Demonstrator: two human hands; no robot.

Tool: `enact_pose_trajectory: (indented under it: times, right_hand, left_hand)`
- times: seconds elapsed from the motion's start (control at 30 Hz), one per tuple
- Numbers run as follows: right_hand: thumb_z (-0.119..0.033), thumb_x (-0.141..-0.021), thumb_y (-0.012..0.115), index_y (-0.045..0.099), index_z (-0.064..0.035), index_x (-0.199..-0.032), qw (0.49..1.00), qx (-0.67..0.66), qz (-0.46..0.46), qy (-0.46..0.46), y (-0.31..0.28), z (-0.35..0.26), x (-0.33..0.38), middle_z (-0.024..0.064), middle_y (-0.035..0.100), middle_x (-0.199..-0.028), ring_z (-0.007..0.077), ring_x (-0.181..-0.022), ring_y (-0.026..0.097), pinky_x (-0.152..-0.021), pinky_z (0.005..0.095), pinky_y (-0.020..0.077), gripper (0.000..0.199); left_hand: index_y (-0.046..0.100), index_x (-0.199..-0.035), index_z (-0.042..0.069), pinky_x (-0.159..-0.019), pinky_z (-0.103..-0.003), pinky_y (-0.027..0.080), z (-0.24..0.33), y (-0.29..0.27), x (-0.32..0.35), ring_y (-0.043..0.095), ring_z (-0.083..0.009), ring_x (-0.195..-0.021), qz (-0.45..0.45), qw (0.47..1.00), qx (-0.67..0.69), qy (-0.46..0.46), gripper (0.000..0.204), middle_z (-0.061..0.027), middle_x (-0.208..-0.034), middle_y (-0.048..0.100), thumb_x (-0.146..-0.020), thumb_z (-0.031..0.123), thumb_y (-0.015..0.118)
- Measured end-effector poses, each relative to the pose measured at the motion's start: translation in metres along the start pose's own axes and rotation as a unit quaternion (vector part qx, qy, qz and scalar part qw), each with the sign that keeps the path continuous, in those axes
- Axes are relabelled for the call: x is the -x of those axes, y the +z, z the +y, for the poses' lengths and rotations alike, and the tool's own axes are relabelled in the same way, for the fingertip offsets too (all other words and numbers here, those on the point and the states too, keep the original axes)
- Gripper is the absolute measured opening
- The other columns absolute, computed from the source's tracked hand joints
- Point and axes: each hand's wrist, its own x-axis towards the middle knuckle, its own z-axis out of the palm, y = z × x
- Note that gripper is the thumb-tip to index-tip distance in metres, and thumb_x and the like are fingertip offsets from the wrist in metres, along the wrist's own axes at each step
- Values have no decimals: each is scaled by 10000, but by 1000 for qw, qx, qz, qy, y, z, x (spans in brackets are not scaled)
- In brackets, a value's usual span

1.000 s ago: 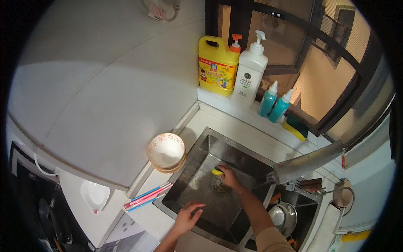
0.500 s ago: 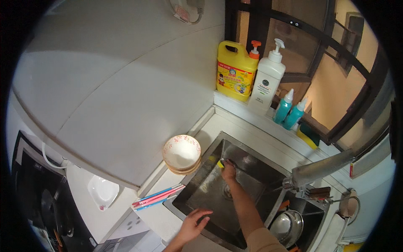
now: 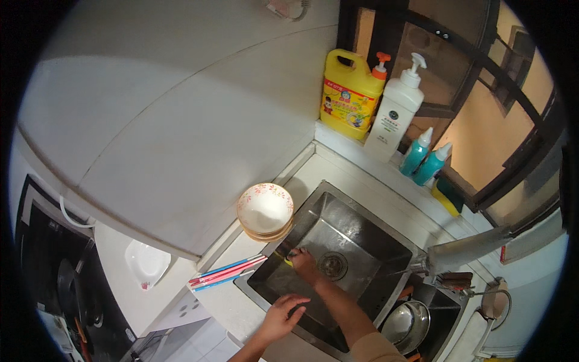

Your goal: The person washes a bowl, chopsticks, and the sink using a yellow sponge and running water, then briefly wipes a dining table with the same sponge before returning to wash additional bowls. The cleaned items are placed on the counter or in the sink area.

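Inside the steel sink, my right hand presses a small yellow sponge to the basin's left side. Only a sliver of that sponge shows past my fingers. Over the near left rim, my left hand hovers with its fingers apart and nothing in it. On the counter left of the basin stands a stack of white bowls with a pink flower pattern. Several pink and blue chopsticks lie in front of the bowls.
A yellow jug, a white pump bottle and two teal bottles line the window ledge, beside another sponge. The faucet reaches in from the right. Metal pans sit in the smaller basin. A white dish lies far left.
My right hand has moved with the sponge from the far part of the basin toward its near left side. My left hand stays near the rim. The view has shifted slightly.
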Motion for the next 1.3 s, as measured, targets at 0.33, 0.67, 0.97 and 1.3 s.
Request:
enact_pose_trajectory:
  times: [0.33,0.67,0.97,1.3]
  right_hand:
    - [-159,-668,557,635,-83,-671,981,113,-148,-45,-10,1,22,87,592,-860,239,-714,559,-669,348,467,110]
    - [-188,-696,557,649,-120,-810,954,157,-255,29,-1,12,55,65,542,-967,250,-950,486,-801,385,433,161]
    - [-209,-685,589,623,-121,-905,970,24,-174,-166,18,-37,62,68,540,-1015,246,-982,497,-794,429,435,240]
    - [-200,-703,534,632,-100,-855,964,-170,-145,144,-37,5,42,81,540,-1003,252,-987,507,-769,402,467,207]
  left_hand:
    - [586,-1023,74,-820,-339,427,6,-6,10,535,-285,-962,16,1000,4,-2,211,-107,-1011,579,-821,124,551]
    - [595,-1021,78,-803,-344,440,0,0,11,542,-282,-940,21,997,-68,20,218,-101,-1005,582,-810,124,565]
    - [595,-1016,72,-777,-339,445,7,10,0,550,-288,-907,9,998,-54,32,213,-107,-1000,582,-810,115,561]
    - [590,-998,78,-778,-351,443,3,5,12,546,-294,-897,30,999,-8,-14,207,-94,-978,587,-797,126,575]
